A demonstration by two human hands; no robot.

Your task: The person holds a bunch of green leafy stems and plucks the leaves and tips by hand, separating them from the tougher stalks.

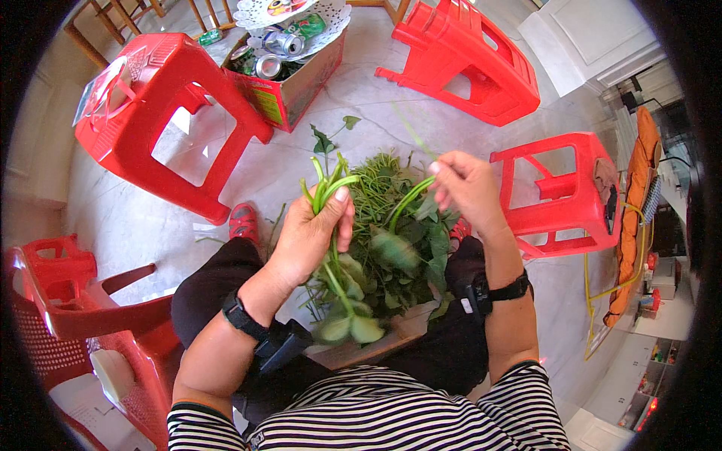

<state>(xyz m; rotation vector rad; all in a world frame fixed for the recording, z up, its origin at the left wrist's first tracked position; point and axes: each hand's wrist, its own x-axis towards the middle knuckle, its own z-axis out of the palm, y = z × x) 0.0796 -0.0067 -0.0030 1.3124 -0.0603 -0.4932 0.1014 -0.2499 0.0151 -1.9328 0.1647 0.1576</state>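
My left hand (pixel 307 237) is closed around a small bunch of leafy green stems (pixel 324 189). Their cut ends stick up past my thumb, and the leaves (pixel 350 324) hang below, blurred. To the right, my right hand (pixel 465 189) pinches bent green stalks (pixel 409 200) between thumb and fingers. A thin pale strand (pixel 414 132), also blurred, runs up from those fingertips. Below and between both hands lies a heap of green stems and leaves (pixel 383 186), partly covered by the hands. A blurred leaf (pixel 395 251) hangs over the heap.
Red plastic stools stand at the left (pixel 169 107), far right (pixel 468 62) and right (pixel 564 191). An open carton (pixel 304 84) holds drink cans. At lower left is a dark red plastic chair (pixel 135 315). A leafy sprig (pixel 324 141) lies on the tiled floor (pixel 361 121).
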